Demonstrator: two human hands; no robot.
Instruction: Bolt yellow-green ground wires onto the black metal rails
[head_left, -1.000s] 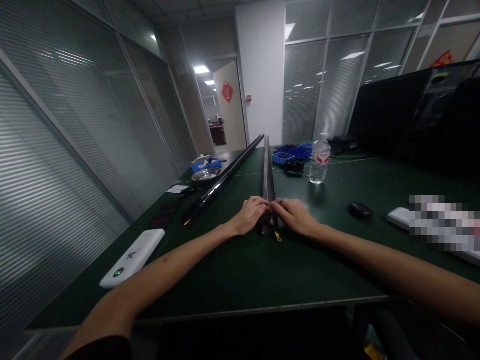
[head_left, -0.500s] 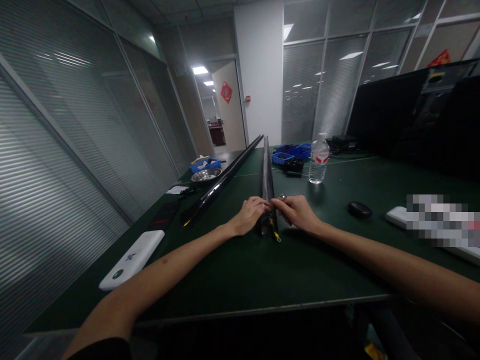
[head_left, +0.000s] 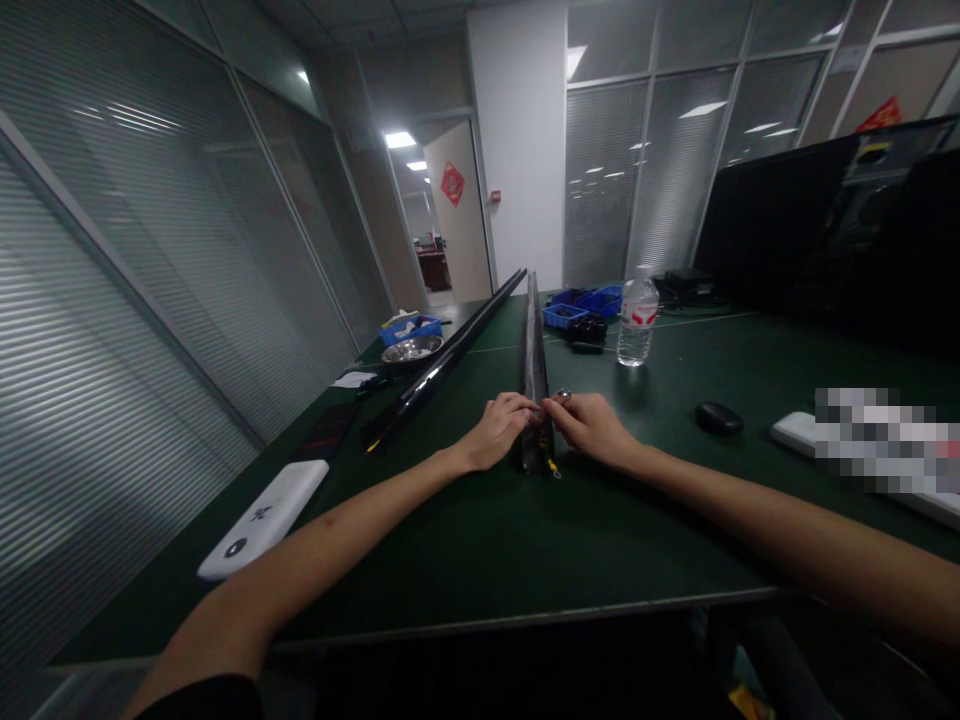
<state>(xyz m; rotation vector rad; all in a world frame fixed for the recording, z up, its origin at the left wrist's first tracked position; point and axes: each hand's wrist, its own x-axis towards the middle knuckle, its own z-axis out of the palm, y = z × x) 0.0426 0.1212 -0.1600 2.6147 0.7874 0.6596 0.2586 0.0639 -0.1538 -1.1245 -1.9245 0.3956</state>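
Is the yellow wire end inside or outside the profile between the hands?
Outside: the wire end sticks out beside the profile.

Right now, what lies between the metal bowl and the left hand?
In the head view, the glossy black strip and green tabletop lie between the metal bowl and left hand.

Bare left forearm (head_left: 360, 508) slanted inward from lower left, left hand (head_left: 491, 435) back uppermost, its fingers (head_left: 516, 403) slightly bent and pointing right. Right forearm (head_left: 765, 510) angled in from lower right, right hand (head_left: 594, 428) partly curled, thumb leftward. Both hands' fingertips nearly met ahead of the body; contact between them unclear.
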